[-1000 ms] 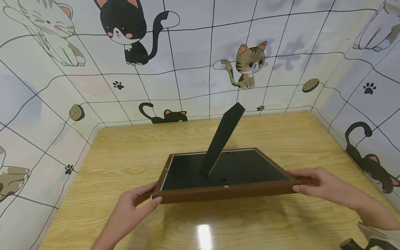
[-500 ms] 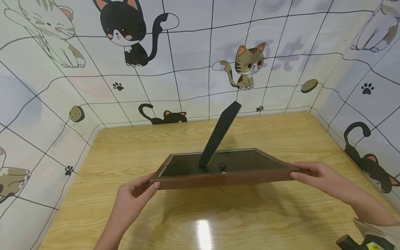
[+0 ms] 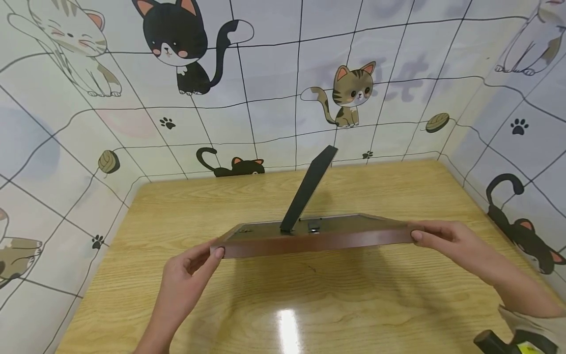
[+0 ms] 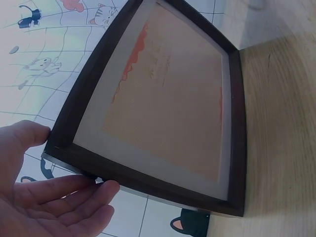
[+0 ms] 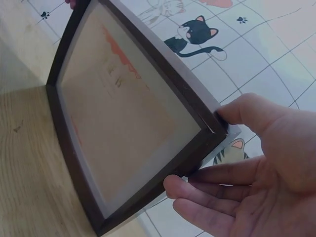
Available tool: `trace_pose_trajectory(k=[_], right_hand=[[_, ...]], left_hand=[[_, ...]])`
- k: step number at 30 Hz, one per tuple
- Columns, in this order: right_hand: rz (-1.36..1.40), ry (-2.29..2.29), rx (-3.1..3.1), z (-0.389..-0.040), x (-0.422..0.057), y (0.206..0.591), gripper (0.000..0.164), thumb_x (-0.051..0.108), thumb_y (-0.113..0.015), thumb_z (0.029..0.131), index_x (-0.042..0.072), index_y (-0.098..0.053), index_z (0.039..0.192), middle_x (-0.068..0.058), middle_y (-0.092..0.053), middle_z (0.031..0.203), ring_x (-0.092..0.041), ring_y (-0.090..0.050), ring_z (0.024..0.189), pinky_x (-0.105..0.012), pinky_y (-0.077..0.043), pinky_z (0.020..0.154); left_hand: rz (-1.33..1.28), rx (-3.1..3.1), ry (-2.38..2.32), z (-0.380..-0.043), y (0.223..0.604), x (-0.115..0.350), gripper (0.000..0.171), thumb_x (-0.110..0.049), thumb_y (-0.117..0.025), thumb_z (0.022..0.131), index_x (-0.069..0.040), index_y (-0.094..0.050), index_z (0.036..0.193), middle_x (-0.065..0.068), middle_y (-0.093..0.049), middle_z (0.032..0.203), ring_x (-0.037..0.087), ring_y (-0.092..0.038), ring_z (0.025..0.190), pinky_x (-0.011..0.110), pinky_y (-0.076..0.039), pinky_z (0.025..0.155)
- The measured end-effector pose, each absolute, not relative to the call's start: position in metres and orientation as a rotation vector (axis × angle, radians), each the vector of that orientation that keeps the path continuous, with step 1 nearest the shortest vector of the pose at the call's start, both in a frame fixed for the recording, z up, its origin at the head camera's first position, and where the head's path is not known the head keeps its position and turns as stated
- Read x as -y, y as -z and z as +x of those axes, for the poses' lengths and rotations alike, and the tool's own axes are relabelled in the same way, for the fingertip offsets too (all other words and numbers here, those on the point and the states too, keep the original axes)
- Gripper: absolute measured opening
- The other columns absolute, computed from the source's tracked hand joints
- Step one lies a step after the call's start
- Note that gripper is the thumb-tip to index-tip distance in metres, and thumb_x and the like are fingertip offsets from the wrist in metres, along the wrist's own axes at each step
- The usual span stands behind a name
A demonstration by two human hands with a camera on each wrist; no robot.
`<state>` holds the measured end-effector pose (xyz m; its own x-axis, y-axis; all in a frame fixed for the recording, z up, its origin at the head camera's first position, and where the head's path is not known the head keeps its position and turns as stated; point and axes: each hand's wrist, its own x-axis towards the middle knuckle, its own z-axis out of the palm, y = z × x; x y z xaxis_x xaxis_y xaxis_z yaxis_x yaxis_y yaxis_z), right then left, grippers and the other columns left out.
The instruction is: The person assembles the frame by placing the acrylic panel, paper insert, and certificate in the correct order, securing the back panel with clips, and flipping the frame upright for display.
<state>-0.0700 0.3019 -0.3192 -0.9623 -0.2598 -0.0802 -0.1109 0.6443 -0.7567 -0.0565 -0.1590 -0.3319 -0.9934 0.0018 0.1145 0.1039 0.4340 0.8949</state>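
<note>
A brown picture frame (image 3: 318, 241) is tilted, its near edge raised above the table. My left hand (image 3: 187, 282) grips the near left corner, thumb on the near edge. At the near right corner my right hand (image 3: 455, 246) holds it between thumb and fingers. From the dark backing a black easel stand (image 3: 309, 189) sticks up and away. Both wrist views show the frame's front: a pale mat around an orange-tan sheet (image 4: 168, 98) with red edging. In the left wrist view its far edge seems to meet the wood; contact is hard to confirm.
The wooden table (image 3: 336, 305) reaches back to a wall (image 3: 274, 73) printed with cartoon cats and grid lines. Similar printed walls stand on the left and right. A dark strapped device (image 3: 508, 341) sits by the right sleeve.
Both hands have raised the near edge of the picture frame, tilting it away, so less of its backing shows. The easel stand has shifted slightly left with it.
</note>
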Motion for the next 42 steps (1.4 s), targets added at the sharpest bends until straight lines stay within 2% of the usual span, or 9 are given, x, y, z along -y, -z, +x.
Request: trace_pose_trajectory(k=[3, 7, 10, 13, 17, 22, 31, 35, 42], right_hand=[[-0.304, 1.202, -2.684, -0.071, -0.303, 0.317, 0.038, 0.019, -0.041, 0.099, -0.008, -0.049, 0.125, -0.021, -0.058, 0.115, 0.002, -0.056, 0.096, -0.026, -0.049, 0.077], [-0.289, 1.211, -2.704, -0.072, -0.305, 0.314, 0.038, 0.019, -0.039, 0.1, -0.007, -0.05, 0.124, -0.014, -0.062, 0.111, 0.001, -0.057, 0.096, -0.024, -0.047, 0.078], [-0.258, 1.225, -2.716, -0.073, -0.305, 0.312, 0.038, 0.02, -0.04, 0.099, -0.007, -0.05, 0.124, -0.008, -0.065, 0.106, 0.001, -0.057, 0.095, -0.016, -0.043, 0.076], [-0.249, 1.221, -2.734, -0.075, -0.304, 0.309, 0.037, 0.021, -0.04, 0.099, -0.006, -0.052, 0.123, -0.004, -0.066, 0.103, 0.001, -0.057, 0.095, -0.019, -0.043, 0.077], [-0.251, 1.197, -2.786, -0.079, -0.301, 0.303, 0.034, 0.022, -0.042, 0.099, -0.002, -0.058, 0.117, -0.003, -0.067, 0.102, 0.003, -0.056, 0.094, -0.018, -0.043, 0.076], [-0.298, 1.213, -2.815, -0.083, -0.298, 0.299, 0.03, 0.018, -0.049, 0.096, 0.0, -0.059, 0.117, -0.004, -0.067, 0.102, 0.002, -0.057, 0.092, -0.018, -0.046, 0.073], [-0.145, 1.37, -2.888, -0.092, -0.29, 0.31, 0.032, 0.016, -0.07, 0.082, -0.004, -0.061, 0.105, 0.005, -0.068, 0.081, -0.003, -0.063, 0.074, -0.018, -0.049, 0.063], [-0.103, 1.404, -3.019, -0.098, -0.284, 0.318, 0.025, 0.015, -0.074, 0.078, -0.002, -0.065, 0.094, 0.01, -0.066, 0.072, -0.001, -0.061, 0.066, -0.017, -0.046, 0.057], [-0.111, 1.45, -3.14, -0.103, -0.276, 0.323, 0.02, 0.015, -0.075, 0.076, -0.001, -0.066, 0.085, 0.012, -0.064, 0.067, 0.0, -0.058, 0.058, -0.015, -0.043, 0.051]], left_hand=[[-0.091, 2.563, 1.602, -0.056, 0.33, 0.158, 0.033, -0.029, -0.06, 0.089, -0.006, -0.064, 0.113, 0.005, -0.064, 0.111, 0.014, -0.06, 0.1, 0.032, -0.046, 0.088], [-0.085, 2.546, 1.604, -0.057, 0.327, 0.156, 0.032, -0.029, -0.06, 0.09, -0.007, -0.065, 0.112, 0.004, -0.064, 0.109, 0.013, -0.06, 0.101, 0.022, -0.044, 0.087], [-0.088, 2.55, 1.602, -0.057, 0.325, 0.156, 0.035, -0.03, -0.058, 0.09, -0.006, -0.063, 0.115, 0.006, -0.063, 0.112, 0.016, -0.059, 0.104, 0.03, -0.045, 0.089], [-0.092, 2.552, 1.594, -0.058, 0.323, 0.157, 0.036, -0.031, -0.057, 0.091, -0.007, -0.063, 0.116, 0.006, -0.063, 0.113, 0.019, -0.058, 0.105, 0.039, -0.043, 0.091], [-0.1, 2.54, 1.566, -0.064, 0.319, 0.157, 0.033, -0.031, -0.057, 0.091, -0.01, -0.064, 0.115, 0.002, -0.064, 0.11, 0.013, -0.059, 0.103, 0.028, -0.045, 0.088], [-0.143, 2.514, 1.536, -0.073, 0.316, 0.156, 0.03, -0.028, -0.061, 0.089, -0.01, -0.066, 0.113, 0.002, -0.066, 0.105, 0.006, -0.06, 0.097, 0.014, -0.044, 0.082], [-0.137, 2.402, 1.482, -0.089, 0.325, 0.152, 0.026, -0.012, -0.073, 0.078, -0.006, -0.068, 0.103, 0.003, -0.068, 0.091, 0.008, -0.062, 0.086, 0.017, -0.047, 0.077], [-0.147, 2.252, 1.498, -0.098, 0.335, 0.147, 0.024, 0.0, -0.075, 0.073, -0.004, -0.068, 0.096, 0.005, -0.066, 0.084, 0.008, -0.062, 0.077, 0.018, -0.048, 0.074], [-0.142, 2.095, 1.512, -0.105, 0.342, 0.139, 0.016, 0.0, -0.073, 0.075, -0.001, -0.067, 0.089, 0.007, -0.065, 0.083, 0.008, -0.06, 0.072, 0.02, -0.048, 0.074]])
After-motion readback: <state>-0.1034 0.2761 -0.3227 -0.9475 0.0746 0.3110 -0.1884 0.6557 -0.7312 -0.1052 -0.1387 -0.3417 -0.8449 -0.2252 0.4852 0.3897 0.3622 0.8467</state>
